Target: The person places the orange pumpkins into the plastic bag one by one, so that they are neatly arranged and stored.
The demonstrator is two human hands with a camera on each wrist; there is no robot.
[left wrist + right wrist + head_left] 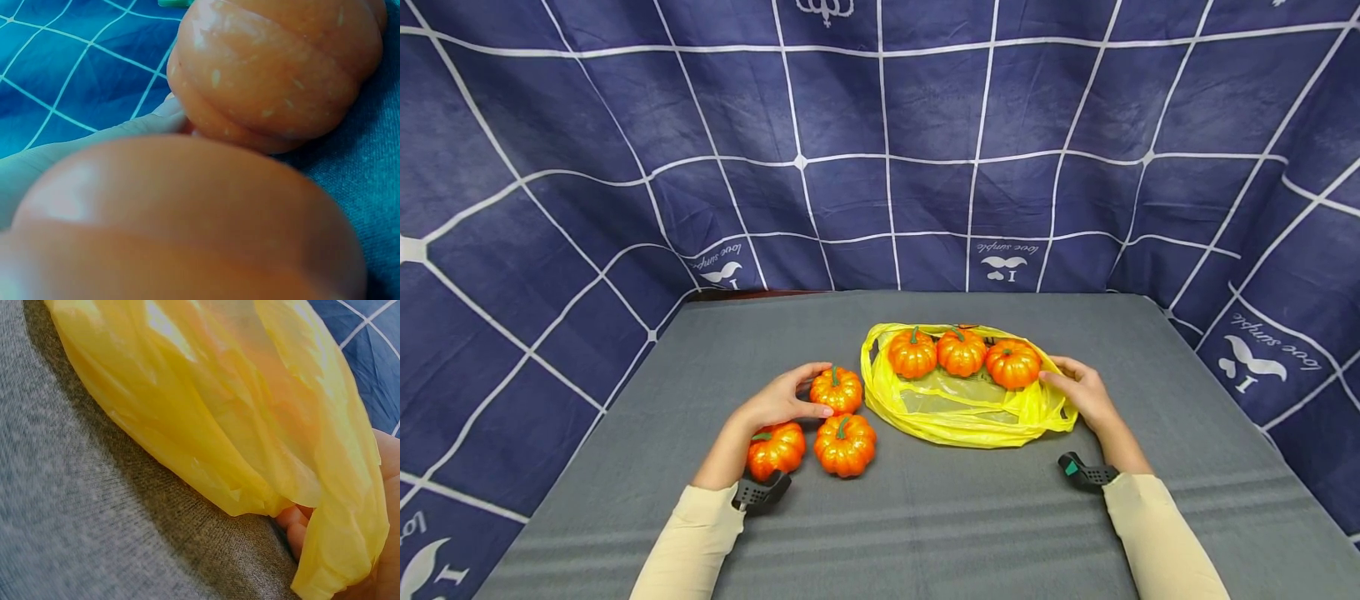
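My left hand (781,400) grips a small orange pumpkin (837,392), thumb on the near side and fingers behind it. Two more pumpkins lie close by: one (846,446) just in front, another (777,452) partly under my left wrist. In the left wrist view a pumpkin (187,219) fills the foreground, and another pumpkin (281,75) touches my fingertips. A yellow plastic bag (925,425) lies spread with its mouth up, three pumpkins (961,353) along its far side. At its right edge my right hand (1084,393) holds the bag; in the right wrist view yellow plastic (187,425) hides most fingers.
A grey cloth (955,533) covers the table. Blue curtains (925,200) with white grid lines hang behind and along both sides. Black wrist cameras (762,492) are strapped to both wrists.
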